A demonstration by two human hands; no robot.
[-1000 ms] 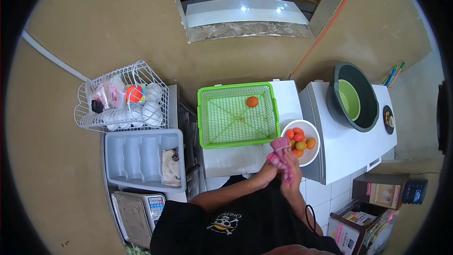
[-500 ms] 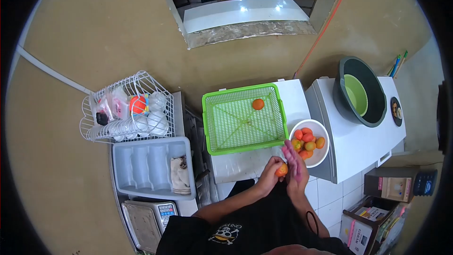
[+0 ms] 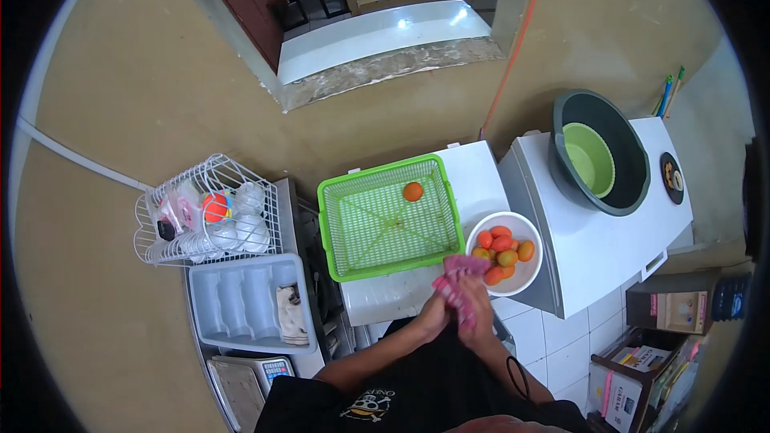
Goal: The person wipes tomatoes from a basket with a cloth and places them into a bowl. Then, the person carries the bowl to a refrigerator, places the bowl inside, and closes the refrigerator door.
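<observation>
Head view: both hands were together in front of the shirt. Right hand (image 3: 479, 314) was closed round the pink cloth (image 3: 459, 292), fingers bent over it. Left hand (image 3: 434, 317) was up against the cloth from the left, fingers curled; its opening and contents were hidden, so can't tell if it had hold of anything, or if something sat inside the folds.

Cloth's long axis ran roughly away from the body, far end folded over by the near right corner of the green basket (image 3: 387, 271). Contact with the basket or bowl there: can't tell.

White bowl (image 3: 531, 279) was ahead and right of the grip, at the right edge of the white surface (image 3: 475, 180), holding a cluster of red, orange and greenish tomatoes (image 3: 507, 257). Right hand was the nearer one to it. Basket lay ahead and left; one tomato (image 3: 413, 192) was inside, near its far right corner. Left hand was farther from the bowl than the right.

In the way: basket's raised near wall and the bowl's left rim. Cloth also covered part of the view there.

Farther right: dark tub (image 3: 634, 168) on a white cabinet (image 3: 603, 250). Left: grey tray (image 3: 238, 343), wire rack (image 3: 149, 234) beyond it.
</observation>
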